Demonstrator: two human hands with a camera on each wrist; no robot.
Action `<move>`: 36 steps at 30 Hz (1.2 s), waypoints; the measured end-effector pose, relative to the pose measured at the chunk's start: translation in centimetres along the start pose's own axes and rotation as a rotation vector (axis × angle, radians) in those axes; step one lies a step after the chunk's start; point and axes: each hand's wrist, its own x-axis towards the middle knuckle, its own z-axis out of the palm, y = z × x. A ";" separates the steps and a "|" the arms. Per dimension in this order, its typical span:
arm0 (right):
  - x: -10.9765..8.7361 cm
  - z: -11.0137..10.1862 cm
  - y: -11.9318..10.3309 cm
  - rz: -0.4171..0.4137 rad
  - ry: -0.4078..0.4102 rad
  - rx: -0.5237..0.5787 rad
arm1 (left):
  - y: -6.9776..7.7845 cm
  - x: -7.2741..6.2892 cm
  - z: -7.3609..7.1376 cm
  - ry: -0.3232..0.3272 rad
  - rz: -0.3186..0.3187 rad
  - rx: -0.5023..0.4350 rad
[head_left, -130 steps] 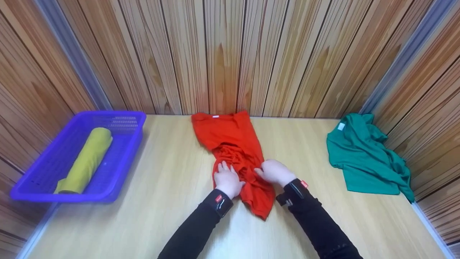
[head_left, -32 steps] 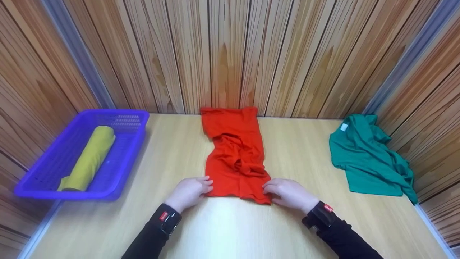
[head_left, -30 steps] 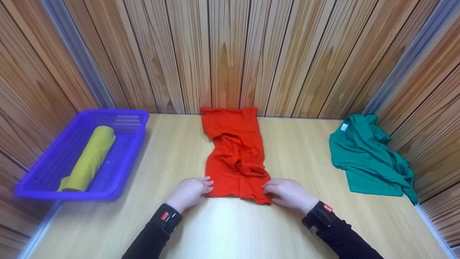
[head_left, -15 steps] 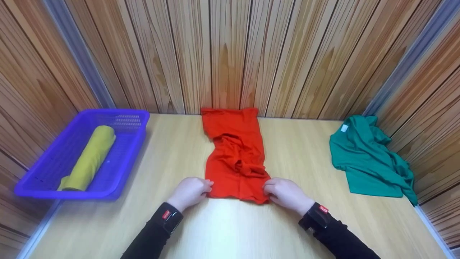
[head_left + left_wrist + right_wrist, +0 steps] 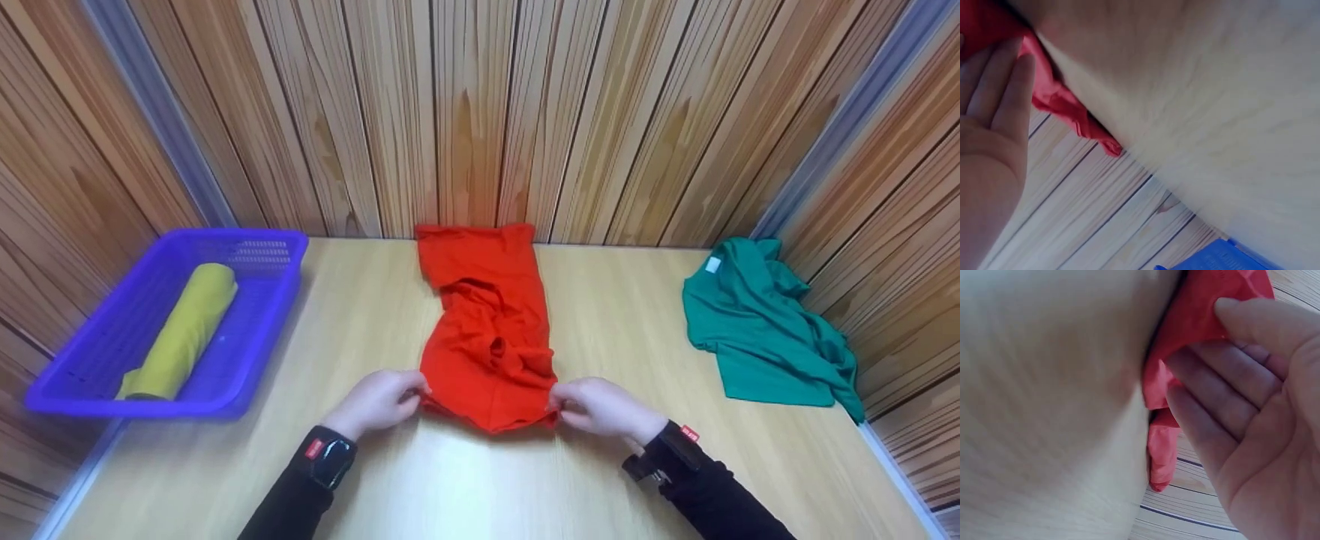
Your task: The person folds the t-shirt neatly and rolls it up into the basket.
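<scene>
A red shirt [image 5: 487,322], folded into a narrow strip and rumpled in its middle, lies lengthwise on the table, its far end at the back wall. My left hand [image 5: 375,405] pinches its near left corner between thumb and fingers. At the near right corner, my right hand [image 5: 604,409] pinches the cloth too; the right wrist view shows the thumb [image 5: 1241,318] on top and the fingers beneath the red fabric. Between the hands the near edge sags toward me in a curve. In the left wrist view the left fingertips are partly hidden by the cloth.
A purple plastic basket [image 5: 259,360] stands on the left, with a rolled yellow cloth [image 5: 184,330] inside. A crumpled green shirt [image 5: 765,330] with a white tag lies on the right, near the side wall. Wood-panelled walls [image 5: 487,120] enclose the table [image 5: 465,487] at the back and sides.
Earlier, both hands worked at the bunched red cloth; then its near end was spread flat. Over the last half second the pinched corners drew slightly left and the near edge bowed toward me.
</scene>
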 end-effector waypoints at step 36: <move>-2.2 -6.2 -2.5 -0.139 0.148 0.395 | 5.9 -1.0 -6.4 0.048 0.073 -0.343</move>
